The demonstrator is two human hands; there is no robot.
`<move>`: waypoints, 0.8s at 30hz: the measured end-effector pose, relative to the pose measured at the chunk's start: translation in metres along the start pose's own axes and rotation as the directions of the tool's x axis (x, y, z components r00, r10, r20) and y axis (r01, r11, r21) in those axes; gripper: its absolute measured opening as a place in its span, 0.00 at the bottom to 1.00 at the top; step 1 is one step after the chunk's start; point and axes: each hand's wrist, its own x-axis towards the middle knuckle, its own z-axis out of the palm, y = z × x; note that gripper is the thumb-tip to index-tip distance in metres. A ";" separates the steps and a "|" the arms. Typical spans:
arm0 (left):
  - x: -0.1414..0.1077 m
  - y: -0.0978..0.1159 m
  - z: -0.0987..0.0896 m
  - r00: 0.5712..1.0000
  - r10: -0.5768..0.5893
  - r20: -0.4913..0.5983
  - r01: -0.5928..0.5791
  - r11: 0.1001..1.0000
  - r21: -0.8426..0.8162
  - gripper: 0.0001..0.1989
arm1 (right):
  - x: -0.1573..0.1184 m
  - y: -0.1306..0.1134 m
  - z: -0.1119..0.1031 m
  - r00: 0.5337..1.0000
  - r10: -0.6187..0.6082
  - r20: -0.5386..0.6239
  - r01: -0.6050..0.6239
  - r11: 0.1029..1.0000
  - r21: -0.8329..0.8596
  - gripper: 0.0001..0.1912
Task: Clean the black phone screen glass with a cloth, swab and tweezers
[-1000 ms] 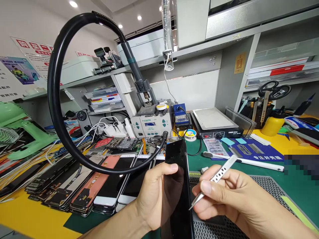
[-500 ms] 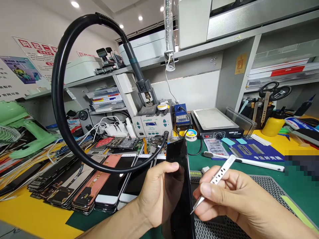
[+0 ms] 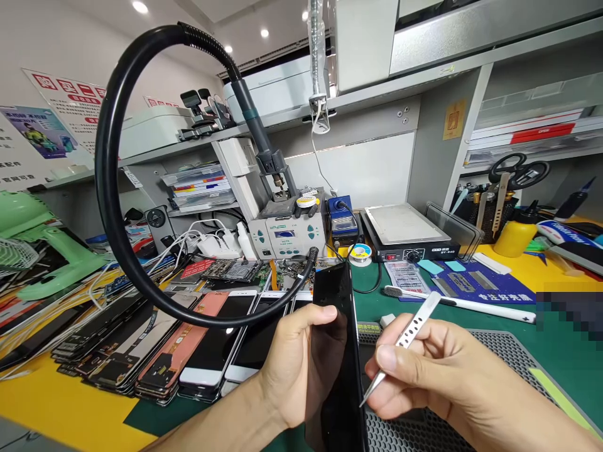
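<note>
A black phone (image 3: 335,364) stands tilted on its edge near the bottom middle, its dark glossy face toward the left. My left hand (image 3: 294,364) grips it from the left, with the thumb lying on the glossy face and the other fingers hidden behind. Metal tweezers (image 3: 417,321) with a row of holes are pinched in my right hand (image 3: 419,370). Their pointed tip is at the phone's right edge; whether it touches cannot be made out. Beneath the right hand lies a grey honeycomb mat (image 3: 499,351).
Stacked phone screens (image 3: 202,370) lie at the left under a looping black hose (image 3: 106,157). Behind stand a hot-air station (image 3: 294,237) and a flat heating plate (image 3: 405,225). A white brush (image 3: 490,311) lies across the right, near a yellow bottle (image 3: 516,235).
The view has shifted very slightly. Both hands, the phone and the tweezers keep nearly the same positions.
</note>
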 end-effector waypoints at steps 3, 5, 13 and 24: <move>0.000 0.000 0.001 1.000 0.012 -0.016 -0.011 1.000 0.024 0.19 | 0.000 0.001 0.000 0.999 0.027 0.047 -0.026 0.999 -0.022 0.18; 0.000 0.000 0.001 0.999 0.019 -0.026 -0.018 0.999 0.035 0.19 | -0.001 0.002 0.000 0.997 0.040 0.065 -0.038 0.999 -0.035 0.19; 0.001 0.000 -0.001 0.999 0.034 -0.008 -0.033 0.999 0.025 0.19 | -0.001 0.001 0.000 0.997 0.047 0.058 -0.045 0.998 -0.034 0.19; 0.002 0.001 -0.003 0.998 0.025 0.063 -0.019 0.996 -0.091 0.16 | 0.003 0.007 -0.004 0.990 0.062 0.128 -0.056 0.997 -0.051 0.19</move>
